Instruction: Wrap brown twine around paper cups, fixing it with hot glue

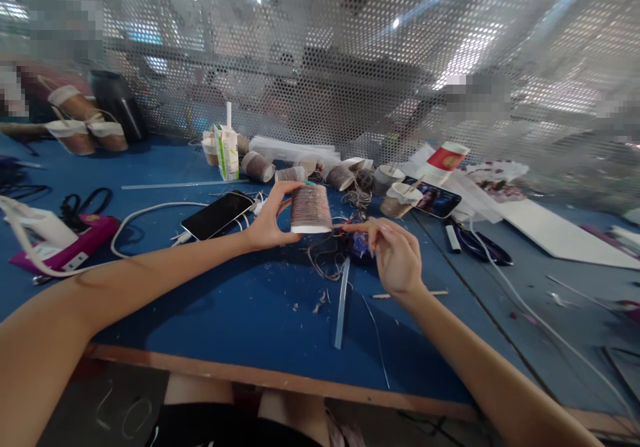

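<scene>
My left hand (267, 224) holds a paper cup (311, 208) wound with brown string, upside down and lifted a little above the blue table (210, 300). My right hand (395, 254) is just right of the cup, fingers curled, index finger pointing toward the cup's lower edge; it seems to pinch a thin strand, which I cannot make out clearly. Loose brown string (325, 260) lies tangled on the table below the cup. A dark small object (357, 244) sits under my right fingers.
A black phone (217, 215) on a white cable lies left of the cup. Several string-wrapped cups (257, 166), a carton (227, 150), a second phone (436, 200), scissors (483, 247), a metal strip (342, 304) and a perforated screen (350, 67) surround the spot.
</scene>
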Tool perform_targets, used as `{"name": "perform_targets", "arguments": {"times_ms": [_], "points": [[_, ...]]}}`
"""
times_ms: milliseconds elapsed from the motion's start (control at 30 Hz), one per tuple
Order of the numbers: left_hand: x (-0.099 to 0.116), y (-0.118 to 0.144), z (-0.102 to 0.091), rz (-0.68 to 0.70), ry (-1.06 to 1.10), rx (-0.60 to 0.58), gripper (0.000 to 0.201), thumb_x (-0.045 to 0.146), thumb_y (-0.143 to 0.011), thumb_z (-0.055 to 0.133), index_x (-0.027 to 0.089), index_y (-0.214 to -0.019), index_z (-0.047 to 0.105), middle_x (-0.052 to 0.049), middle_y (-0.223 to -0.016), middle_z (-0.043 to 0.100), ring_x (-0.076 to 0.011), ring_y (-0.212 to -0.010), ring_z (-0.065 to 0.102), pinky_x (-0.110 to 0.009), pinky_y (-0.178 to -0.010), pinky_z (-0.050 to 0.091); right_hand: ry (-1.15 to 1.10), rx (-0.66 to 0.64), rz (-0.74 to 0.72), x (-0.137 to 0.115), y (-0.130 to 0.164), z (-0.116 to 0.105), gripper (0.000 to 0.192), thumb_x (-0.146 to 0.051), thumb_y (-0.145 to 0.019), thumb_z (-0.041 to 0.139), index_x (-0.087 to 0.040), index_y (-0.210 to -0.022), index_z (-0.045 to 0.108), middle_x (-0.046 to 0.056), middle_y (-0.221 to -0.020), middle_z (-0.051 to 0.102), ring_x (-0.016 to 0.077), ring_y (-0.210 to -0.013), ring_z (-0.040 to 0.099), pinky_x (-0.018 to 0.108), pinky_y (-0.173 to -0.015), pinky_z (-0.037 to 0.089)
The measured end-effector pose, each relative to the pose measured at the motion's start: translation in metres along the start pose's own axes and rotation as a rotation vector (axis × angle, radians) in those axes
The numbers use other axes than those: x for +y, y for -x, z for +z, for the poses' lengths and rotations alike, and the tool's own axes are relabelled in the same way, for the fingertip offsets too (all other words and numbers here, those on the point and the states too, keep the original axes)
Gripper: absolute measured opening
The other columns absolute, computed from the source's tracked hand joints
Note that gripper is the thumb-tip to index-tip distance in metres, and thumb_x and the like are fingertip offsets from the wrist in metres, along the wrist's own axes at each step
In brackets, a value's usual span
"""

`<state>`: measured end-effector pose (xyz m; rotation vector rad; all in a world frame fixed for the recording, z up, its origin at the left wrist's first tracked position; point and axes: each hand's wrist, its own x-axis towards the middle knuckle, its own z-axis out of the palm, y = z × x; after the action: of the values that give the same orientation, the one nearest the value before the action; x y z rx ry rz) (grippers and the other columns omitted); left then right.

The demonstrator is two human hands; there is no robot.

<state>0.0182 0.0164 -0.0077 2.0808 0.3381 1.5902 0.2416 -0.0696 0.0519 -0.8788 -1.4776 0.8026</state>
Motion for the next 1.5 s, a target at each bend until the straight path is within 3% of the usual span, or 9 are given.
{"name": "perform_targets", "arguments": {"times_ms": [200, 333, 400, 467, 567, 633, 1033, 1200, 1500], "points": [[-0.001, 0.001, 0.001, -0.074, 0.12, 0.005, 0.081, 0.048, -0.068, 0.082, 0.031, -0.134, 0.039, -0.011, -0.14, 0.04, -0.0301, -0.13, 0.048, -0.049, -0.108, 0.047, 0.201, 0.212, 0.056, 0.007, -0.008, -0.007, 0.043, -0.047, -0.082, 0.054, -0.024, -0.047, 0.045, 0.003, -0.056, 0.063, 0.0208, -0.064, 0.061, 0.036, -0.067, 0.045], [-0.006, 0.0, 0.002, -0.088, 0.18, -0.035, 0.084, 0.045, -0.069, 0.083, 0.032, -0.135, 0.034, -0.01, -0.141, 0.044, -0.0312, -0.135, 0.047, -0.053, -0.115, 0.04, 0.386, 0.419, -0.036, 0.014, -0.01, -0.015, 0.029, -0.047, -0.081, 0.058, -0.023, -0.066, 0.051, 0.002, -0.067, 0.059, 0.0184, -0.066, 0.055, 0.037, -0.07, 0.046], [-0.009, -0.001, 0.003, -0.071, 0.198, -0.044, 0.085, 0.047, -0.069, 0.083, 0.033, -0.136, 0.032, -0.01, -0.143, 0.044, -0.0317, -0.137, 0.046, -0.055, -0.117, 0.037, 0.435, 0.353, -0.138, 0.015, -0.009, -0.017, 0.025, -0.046, -0.081, 0.061, -0.023, -0.086, 0.052, 0.005, -0.089, 0.064, 0.0219, -0.083, 0.06, 0.042, -0.079, 0.049], [-0.011, -0.001, 0.003, -0.042, 0.204, -0.057, 0.087, 0.051, -0.067, 0.083, 0.034, -0.135, 0.032, -0.011, -0.145, 0.042, -0.0329, -0.14, 0.044, -0.056, -0.119, 0.034, 0.459, 0.125, -0.267, 0.014, -0.007, -0.016, 0.039, -0.043, -0.08, 0.065, -0.025, -0.109, 0.046, 0.01, -0.12, 0.061, 0.0268, -0.11, 0.058, 0.049, -0.093, 0.049], [-0.011, -0.002, 0.003, -0.037, 0.191, -0.115, 0.091, 0.056, -0.065, 0.083, 0.032, -0.137, 0.032, -0.013, -0.148, 0.04, -0.0351, -0.143, 0.04, -0.058, -0.122, 0.028, 0.512, -0.226, -0.42, 0.012, -0.003, -0.01, 0.071, -0.036, -0.078, 0.07, -0.027, -0.135, 0.027, 0.015, -0.149, 0.038, 0.0307, -0.141, 0.038, 0.057, -0.111, 0.039], [-0.008, -0.002, 0.003, -0.053, 0.181, -0.162, 0.091, 0.056, -0.066, 0.083, 0.032, -0.138, 0.031, -0.013, -0.15, 0.04, -0.0358, -0.145, 0.037, -0.06, -0.123, 0.025, 0.584, -0.309, -0.47, 0.013, -0.001, -0.007, 0.085, -0.034, -0.078, 0.072, -0.028, -0.143, 0.018, 0.016, -0.153, 0.031, 0.0318, -0.147, 0.03, 0.057, -0.117, 0.033], [0.006, -0.003, 0.002, -0.017, 0.01, -0.291, 0.098, 0.049, -0.069, 0.082, 0.029, -0.146, 0.025, -0.016, -0.152, 0.037, -0.036, -0.145, 0.038, -0.058, -0.121, 0.032, 0.598, -0.263, -0.519, 0.022, -0.001, -0.005, 0.074, -0.021, -0.079, 0.071, -0.031, -0.133, 0.022, 0.014, -0.14, 0.047, 0.0295, -0.134, 0.048, 0.059, -0.109, 0.043], [0.012, -0.004, -0.001, 0.079, -0.123, -0.271, 0.091, 0.046, -0.075, 0.078, 0.025, -0.148, 0.027, -0.018, -0.151, 0.039, -0.0363, -0.143, 0.04, -0.057, -0.118, 0.036, 0.782, -0.225, -0.464, 0.026, 0.0, -0.004, 0.078, -0.018, -0.078, 0.069, -0.03, -0.136, 0.018, 0.016, -0.139, 0.05, 0.0328, -0.133, 0.049, 0.064, -0.103, 0.043], [0.014, -0.004, 0.002, 0.189, -0.339, -0.189, 0.081, 0.043, -0.08, 0.074, 0.025, -0.147, 0.032, -0.015, -0.133, 0.052, -0.0294, -0.127, 0.053, -0.052, -0.106, 0.05, 0.941, -0.178, -0.599, 0.027, -0.001, -0.007, 0.073, -0.016, -0.081, 0.064, -0.027, -0.137, 0.02, 0.016, -0.135, 0.051, 0.0335, -0.126, 0.05, 0.062, -0.098, 0.043]]}}
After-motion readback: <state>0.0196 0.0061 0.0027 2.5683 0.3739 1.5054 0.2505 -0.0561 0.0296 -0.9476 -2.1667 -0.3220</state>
